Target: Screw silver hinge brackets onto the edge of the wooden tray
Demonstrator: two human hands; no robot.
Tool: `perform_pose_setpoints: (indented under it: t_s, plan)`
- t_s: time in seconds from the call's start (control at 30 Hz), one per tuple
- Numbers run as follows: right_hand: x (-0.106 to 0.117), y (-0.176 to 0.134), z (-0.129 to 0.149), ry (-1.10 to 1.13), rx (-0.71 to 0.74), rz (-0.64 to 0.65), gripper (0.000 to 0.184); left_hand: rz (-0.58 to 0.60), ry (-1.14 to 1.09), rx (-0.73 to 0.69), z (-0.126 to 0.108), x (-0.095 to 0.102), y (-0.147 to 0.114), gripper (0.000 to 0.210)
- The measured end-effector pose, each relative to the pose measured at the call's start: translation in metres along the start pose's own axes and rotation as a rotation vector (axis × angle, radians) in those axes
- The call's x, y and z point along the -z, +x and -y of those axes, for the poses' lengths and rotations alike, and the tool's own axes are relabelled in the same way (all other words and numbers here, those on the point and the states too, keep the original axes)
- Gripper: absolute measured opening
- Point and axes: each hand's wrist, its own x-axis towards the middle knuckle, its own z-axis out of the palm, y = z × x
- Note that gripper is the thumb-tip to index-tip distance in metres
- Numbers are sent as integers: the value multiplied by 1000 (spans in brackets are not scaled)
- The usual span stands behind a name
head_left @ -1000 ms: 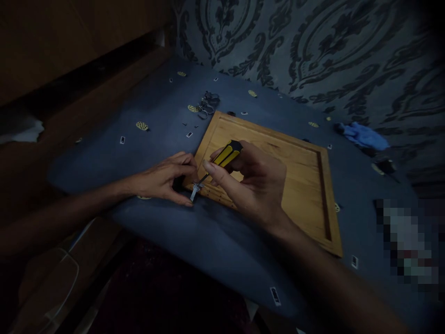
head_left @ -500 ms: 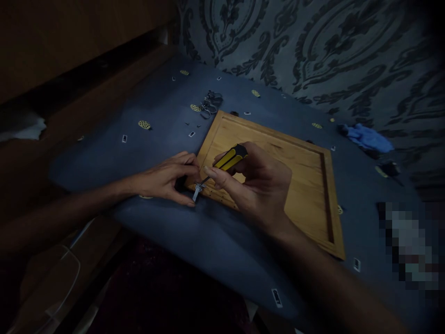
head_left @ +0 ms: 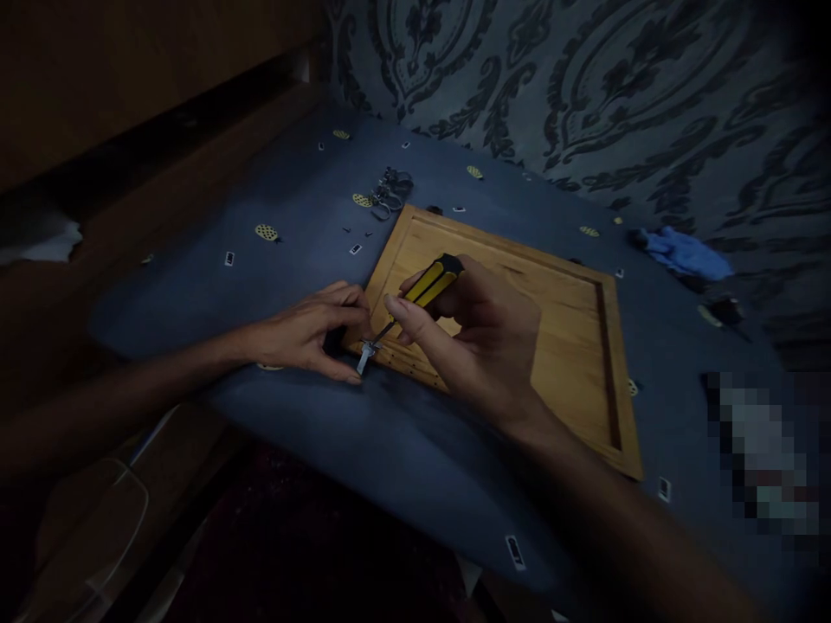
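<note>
A wooden cabinet door (head_left: 506, 260) with a raised frame lies flat. At its near left corner sits a small metal hinge (head_left: 365, 353), its arm sticking out past the door's edge. My left hand (head_left: 318, 333) is closed about that corner, with the thumb at the hinge's arm and the fingertips on the wood beside it. A black-and-yellow screwdriver (head_left: 434, 281) is gripped in my right hand (head_left: 486, 346). Its shaft slants down to the left and the tip meets the hinge; the screw head there is too small to make out.
Several metal hinges (head_left: 389, 192) lie in a heap beyond the door, with two small screws (head_left: 357, 232) near them. A blue cloth-like thing (head_left: 688, 253) lies at the far right. A blurred-out object (head_left: 766, 450) is at right. Wooden furniture (head_left: 162, 95) borders the left, a patterned wall the back.
The screwdriver handle has turned and tilted slightly upright in my right hand, its tip staying at the hinge. My left hand keeps its place. The whole view has shifted a little.
</note>
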Motion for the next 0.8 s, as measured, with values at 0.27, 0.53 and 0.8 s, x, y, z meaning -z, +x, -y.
perform_pose_setpoints:
  t_s: [0.27, 0.53, 0.8]
  plan:
    - [-2, -2, -2, 17, -25, -3, 23, -2, 8, -22, -1, 1, 0, 49]
    - [-2, -5, 0, -49, -42, 11, 28, -13, -8, -17, 2, -2, 0, 48]
    - [-2, -3, 0, -99, -21, 5, 33, -19, -3, -18, -1, -1, 1, 44]
